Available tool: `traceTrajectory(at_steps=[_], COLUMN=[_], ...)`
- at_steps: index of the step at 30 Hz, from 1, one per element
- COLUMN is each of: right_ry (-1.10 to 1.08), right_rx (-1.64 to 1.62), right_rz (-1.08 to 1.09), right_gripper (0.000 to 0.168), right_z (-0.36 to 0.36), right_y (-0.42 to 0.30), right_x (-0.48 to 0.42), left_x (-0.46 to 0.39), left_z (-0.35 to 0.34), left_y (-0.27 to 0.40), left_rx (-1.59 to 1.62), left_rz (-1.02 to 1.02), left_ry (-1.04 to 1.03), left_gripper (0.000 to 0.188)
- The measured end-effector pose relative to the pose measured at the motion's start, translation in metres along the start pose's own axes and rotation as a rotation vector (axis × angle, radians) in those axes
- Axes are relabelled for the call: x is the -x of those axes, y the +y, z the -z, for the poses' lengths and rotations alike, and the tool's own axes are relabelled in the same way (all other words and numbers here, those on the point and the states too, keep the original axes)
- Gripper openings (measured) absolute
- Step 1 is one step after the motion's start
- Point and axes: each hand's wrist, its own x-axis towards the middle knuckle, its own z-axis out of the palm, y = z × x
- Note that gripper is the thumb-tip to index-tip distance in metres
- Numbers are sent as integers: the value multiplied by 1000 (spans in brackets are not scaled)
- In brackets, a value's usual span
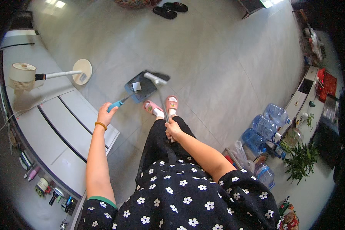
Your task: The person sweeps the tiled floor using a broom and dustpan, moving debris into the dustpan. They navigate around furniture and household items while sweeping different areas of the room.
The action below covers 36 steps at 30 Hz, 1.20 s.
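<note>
My left hand (105, 113) grips the blue handle of a dustpan (146, 93), whose dark pan is down by the grey floor in front of my feet. A small white piece (136, 86) lies in the pan. Around the grey stick of a broom (155, 78) my right hand (173, 129) is closed, close to my thighs. The broom's pale head and dark bristles meet the far right edge of the pan; whether the bristles touch it I cannot tell. Pink slippers (172, 104) are on my feet, just behind the dustpan.
A white standing fan (22, 76) with a round base (82, 72) is at left, beside a white drawer cabinet (63, 120). Several large blue water bottles (264, 126) and a leafy plant (302, 162) stand at right. Black slippers (165, 12) lie ahead on the tiled floor (207, 57).
</note>
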Motion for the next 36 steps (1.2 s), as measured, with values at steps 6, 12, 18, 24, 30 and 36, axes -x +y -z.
traceTrajectory(at_steps=[6,12,18,24,30,36], right_ry=[-273,182,290,388,-79,-312], right_rx=[-371,-140,-341,24,133,41], right_rz=[-81,219,228,-37,-165,-207], right_gripper=[30,46,15,27,45,50], right_z=[50,138,231,122,41,82], right_y=[-40,-66,-152,-147,-150,-234], right_x=[77,50,-63,-86,-14,46], left_x=[1,2,-23,-43,-60,-47], left_z=[6,18,21,21,20,18], left_y=[-16,-14,-20,-10,4,17], left_rx=[21,63,114,82,75,19], left_rz=[-26,67,110,175,167,202], left_ry=[10,-30,11,42,52,59], left_gripper=[32,32,31,31,30,28])
